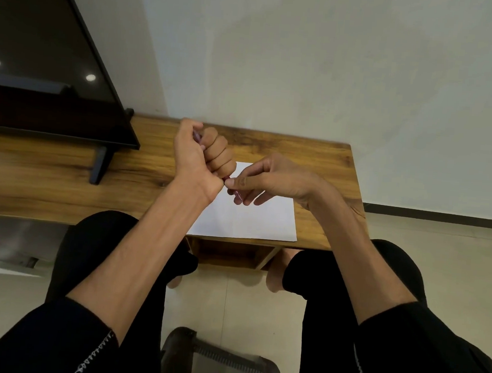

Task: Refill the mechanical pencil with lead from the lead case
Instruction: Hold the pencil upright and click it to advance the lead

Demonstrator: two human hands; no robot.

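Fingers of the left hand wrap the mechanical pencil above the worktop; right hand, at its 4 o'clock, pinches something small. Best keep the pencil steady and feed slowly.

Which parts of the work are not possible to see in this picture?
- Pink mechanical pencil, head view: the curled left hand hides nearly all of it.
- Small item pinched by the right hand: fingers cover it, too small to identify.
- Lead: too thin to see.
- Dark monitor: cut by the left edge.
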